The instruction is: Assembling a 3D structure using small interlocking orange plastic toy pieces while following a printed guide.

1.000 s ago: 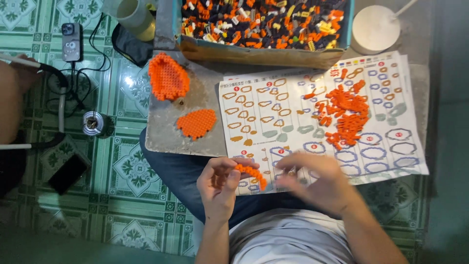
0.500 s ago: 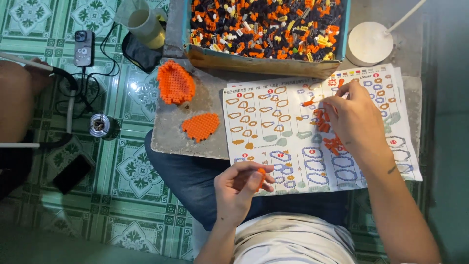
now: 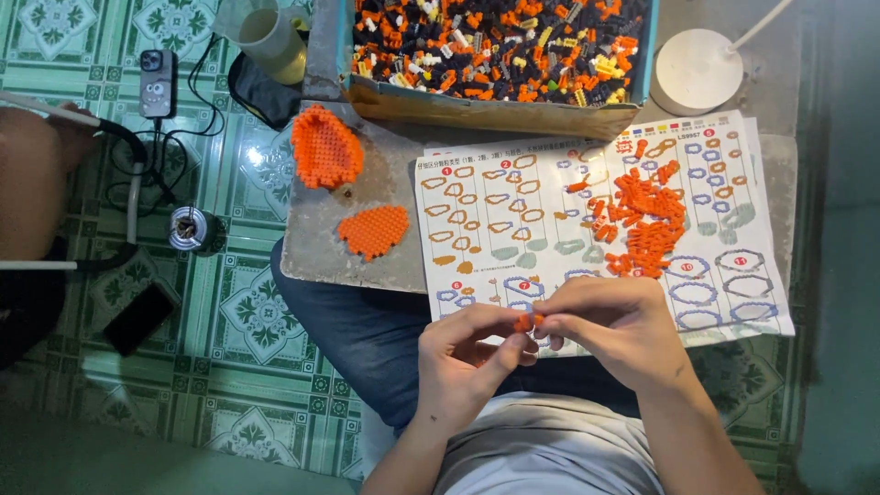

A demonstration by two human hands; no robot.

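Note:
My left hand (image 3: 469,359) and my right hand (image 3: 612,324) meet over my lap at the table's near edge, both pinching a small orange brick piece (image 3: 524,321) between their fingertips. Just beyond them lies a printed instruction sheet (image 3: 522,229) with a loose pile of small orange bricks (image 3: 643,222) on its right half. Two built orange brick shapes sit to the left on the grey slab: a larger domed one (image 3: 325,147) and a smaller flat one (image 3: 373,230).
A cardboard box (image 3: 495,55) full of mixed orange, black and yellow bricks stands at the back. A white round lamp base (image 3: 697,71) is at back right, a pale cup (image 3: 273,41) at back left. Phones, cables and another person's leg (image 3: 32,183) are on the tiled floor left.
My right hand came back from the orange pile on the sheet to my left hand. Both hands now pinch the small orange piece together.

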